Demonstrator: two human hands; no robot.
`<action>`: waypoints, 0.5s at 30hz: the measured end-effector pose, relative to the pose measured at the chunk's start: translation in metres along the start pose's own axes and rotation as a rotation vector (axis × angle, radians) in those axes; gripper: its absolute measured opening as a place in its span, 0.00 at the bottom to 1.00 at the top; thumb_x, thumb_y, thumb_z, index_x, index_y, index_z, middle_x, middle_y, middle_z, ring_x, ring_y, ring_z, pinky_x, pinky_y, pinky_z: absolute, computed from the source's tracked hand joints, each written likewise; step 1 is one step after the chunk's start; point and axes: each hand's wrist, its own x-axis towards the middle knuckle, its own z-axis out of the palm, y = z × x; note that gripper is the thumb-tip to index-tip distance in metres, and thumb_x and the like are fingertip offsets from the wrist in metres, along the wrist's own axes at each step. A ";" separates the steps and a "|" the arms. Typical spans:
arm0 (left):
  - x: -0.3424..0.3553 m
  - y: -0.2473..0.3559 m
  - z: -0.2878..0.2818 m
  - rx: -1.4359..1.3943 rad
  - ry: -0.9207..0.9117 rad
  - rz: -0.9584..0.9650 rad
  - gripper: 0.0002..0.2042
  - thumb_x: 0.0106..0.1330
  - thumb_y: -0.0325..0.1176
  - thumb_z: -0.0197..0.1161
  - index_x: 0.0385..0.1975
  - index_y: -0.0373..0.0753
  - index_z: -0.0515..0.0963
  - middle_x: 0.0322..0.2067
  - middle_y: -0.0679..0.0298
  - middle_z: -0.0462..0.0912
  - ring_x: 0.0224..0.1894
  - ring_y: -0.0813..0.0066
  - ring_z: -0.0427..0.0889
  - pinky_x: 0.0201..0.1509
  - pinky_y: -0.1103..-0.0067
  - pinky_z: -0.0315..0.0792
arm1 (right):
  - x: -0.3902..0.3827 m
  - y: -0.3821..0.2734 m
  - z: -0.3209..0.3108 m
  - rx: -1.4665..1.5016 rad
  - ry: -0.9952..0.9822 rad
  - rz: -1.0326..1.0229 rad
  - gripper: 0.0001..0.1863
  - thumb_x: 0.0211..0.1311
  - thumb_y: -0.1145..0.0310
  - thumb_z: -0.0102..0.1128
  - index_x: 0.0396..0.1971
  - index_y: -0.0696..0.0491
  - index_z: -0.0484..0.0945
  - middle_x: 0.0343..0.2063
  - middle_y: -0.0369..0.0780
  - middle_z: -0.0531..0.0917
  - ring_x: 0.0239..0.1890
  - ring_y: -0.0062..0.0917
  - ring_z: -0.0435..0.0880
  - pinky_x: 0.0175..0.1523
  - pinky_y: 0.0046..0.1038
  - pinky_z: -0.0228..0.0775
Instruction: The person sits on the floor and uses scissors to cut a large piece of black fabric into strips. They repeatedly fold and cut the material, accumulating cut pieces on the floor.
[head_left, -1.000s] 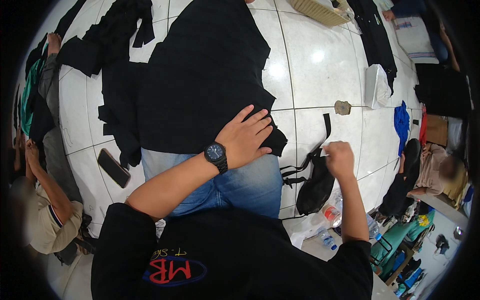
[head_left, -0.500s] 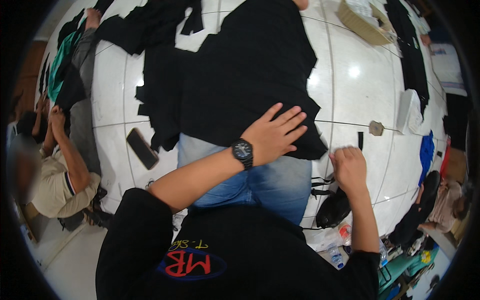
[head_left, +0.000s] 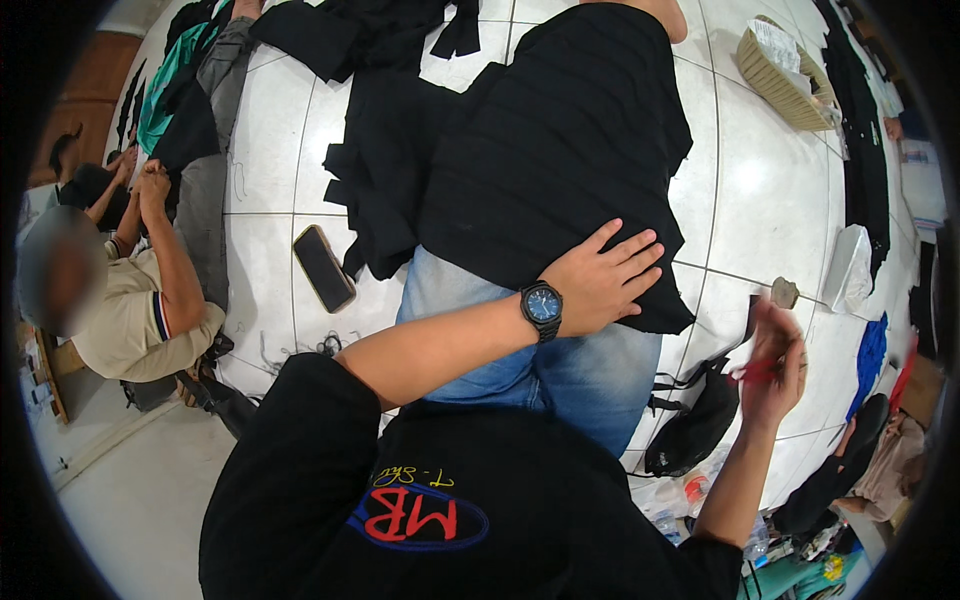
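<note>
The black cloth (head_left: 560, 150) lies over the person's legs, with its near edge across the thighs of the blue jeans (head_left: 605, 385). Shallow folds run across its surface, and its right edge is uneven, with angular corners. A bare foot (head_left: 662, 14) protrudes at the far edge. Further black fabric pieces (head_left: 385, 170) adjoin the cloth on the left and cover part of the tiled floor (head_left: 755, 190).

The left hand (head_left: 602, 285) rests palm down on the near right portion of the black cloth. Its grip is spread, with the fingers apart on the fabric. A black wristwatch (head_left: 541, 305) with a blue dial encircles the wrist.

The right hand (head_left: 778, 365) is raised to the right of the cloth, apart from it, and is motion-blurred. A small red item (head_left: 758, 372) shows at this hand; its kind is indistinct. Whether the grip is pressed together on it cannot be determined.

A smartphone (head_left: 324, 268) lies on the floor, left of the jeans. A black bag (head_left: 695, 420) with straps lies beside the right thigh, near the right hand. A beige basket (head_left: 775, 95) stands farther off, toward the upper right. At the left, a co-worker (head_left: 140, 310) in a beige shirt holds both hands together.
</note>
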 end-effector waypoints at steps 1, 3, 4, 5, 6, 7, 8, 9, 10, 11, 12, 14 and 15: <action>0.001 -0.001 0.000 -0.001 0.005 0.001 0.23 0.66 0.46 0.62 0.59 0.47 0.77 0.67 0.61 0.70 0.73 0.66 0.60 0.76 0.58 0.51 | 0.007 -0.001 0.004 -0.528 -0.130 -0.209 0.18 0.72 0.64 0.49 0.51 0.63 0.76 0.52 0.54 0.79 0.56 0.43 0.77 0.64 0.40 0.65; 0.000 -0.004 0.001 0.003 0.013 0.007 0.23 0.66 0.46 0.62 0.59 0.47 0.77 0.67 0.61 0.70 0.73 0.66 0.60 0.76 0.58 0.51 | 0.020 -0.003 0.001 -1.587 -0.392 -0.628 0.17 0.65 0.69 0.55 0.51 0.61 0.77 0.54 0.53 0.78 0.59 0.47 0.75 0.66 0.42 0.63; -0.001 -0.004 0.003 0.003 0.021 0.011 0.22 0.66 0.46 0.62 0.59 0.46 0.77 0.67 0.61 0.70 0.73 0.66 0.60 0.76 0.58 0.51 | 0.015 0.002 -0.012 -1.734 -0.580 -0.461 0.10 0.63 0.71 0.57 0.41 0.60 0.77 0.41 0.51 0.81 0.49 0.49 0.77 0.57 0.43 0.68; -0.001 -0.005 0.005 0.003 0.028 0.014 0.22 0.66 0.46 0.61 0.59 0.46 0.77 0.67 0.61 0.70 0.73 0.66 0.60 0.76 0.58 0.51 | 0.010 0.004 -0.027 -1.762 -0.642 -0.367 0.07 0.62 0.70 0.57 0.35 0.59 0.76 0.35 0.49 0.80 0.44 0.48 0.77 0.52 0.43 0.68; -0.001 -0.004 0.006 0.011 0.027 0.017 0.22 0.66 0.46 0.61 0.59 0.46 0.77 0.67 0.61 0.70 0.73 0.66 0.60 0.76 0.58 0.51 | 0.003 0.006 -0.046 -1.789 -0.714 -0.266 0.07 0.62 0.70 0.57 0.30 0.58 0.75 0.29 0.47 0.79 0.39 0.47 0.76 0.47 0.44 0.68; 0.000 -0.002 0.006 0.021 0.026 0.016 0.22 0.67 0.46 0.61 0.59 0.46 0.77 0.67 0.61 0.69 0.73 0.66 0.60 0.76 0.58 0.51 | -0.001 0.007 -0.080 -1.767 -0.603 -0.281 0.08 0.63 0.69 0.57 0.28 0.58 0.74 0.28 0.48 0.78 0.37 0.48 0.76 0.45 0.45 0.68; 0.001 0.000 0.006 0.027 0.024 0.018 0.22 0.67 0.46 0.61 0.59 0.46 0.77 0.67 0.61 0.69 0.73 0.66 0.60 0.76 0.58 0.51 | -0.005 0.003 -0.112 -1.745 -0.491 -0.290 0.10 0.64 0.68 0.57 0.25 0.57 0.74 0.26 0.49 0.77 0.35 0.49 0.76 0.42 0.46 0.67; 0.002 0.001 0.005 0.033 0.006 0.011 0.23 0.67 0.46 0.61 0.60 0.46 0.76 0.67 0.60 0.69 0.73 0.66 0.60 0.76 0.57 0.50 | -0.003 -0.004 -0.117 -1.837 -0.411 -0.123 0.12 0.66 0.67 0.55 0.24 0.57 0.74 0.25 0.50 0.78 0.33 0.50 0.76 0.41 0.46 0.67; 0.002 0.003 0.004 0.038 -0.012 0.005 0.24 0.66 0.47 0.61 0.60 0.45 0.76 0.67 0.60 0.69 0.73 0.66 0.60 0.76 0.57 0.50 | -0.002 -0.008 -0.121 -1.920 -0.326 0.047 0.14 0.68 0.66 0.54 0.22 0.57 0.74 0.24 0.51 0.78 0.31 0.51 0.76 0.40 0.47 0.67; 0.002 0.003 0.003 0.043 -0.029 0.000 0.25 0.66 0.48 0.61 0.61 0.45 0.76 0.68 0.60 0.69 0.73 0.66 0.60 0.76 0.57 0.50 | -0.009 -0.004 -0.122 -1.762 -0.285 0.243 0.17 0.71 0.65 0.51 0.22 0.59 0.74 0.23 0.53 0.78 0.29 0.55 0.75 0.38 0.46 0.68; 0.005 0.002 -0.001 0.027 -0.023 -0.015 0.26 0.65 0.48 0.62 0.61 0.44 0.75 0.68 0.60 0.69 0.73 0.66 0.60 0.76 0.57 0.49 | -0.023 0.012 -0.141 -1.677 -0.383 -0.002 0.22 0.74 0.60 0.48 0.23 0.59 0.76 0.23 0.50 0.82 0.26 0.48 0.79 0.36 0.42 0.70; 0.001 -0.002 -0.013 0.012 -0.040 -0.060 0.28 0.64 0.50 0.62 0.62 0.43 0.74 0.68 0.60 0.68 0.73 0.66 0.60 0.76 0.57 0.49 | -0.016 -0.001 -0.065 -1.054 -0.456 0.890 0.25 0.75 0.55 0.46 0.27 0.59 0.80 0.28 0.47 0.86 0.27 0.38 0.83 0.37 0.39 0.73; 0.000 -0.004 -0.019 -0.028 -0.020 -0.069 0.31 0.63 0.51 0.64 0.63 0.42 0.73 0.69 0.60 0.67 0.73 0.66 0.60 0.77 0.57 0.48 | -0.018 0.002 -0.042 -0.586 -0.459 0.659 0.25 0.76 0.53 0.45 0.31 0.60 0.80 0.32 0.46 0.86 0.29 0.35 0.83 0.39 0.38 0.74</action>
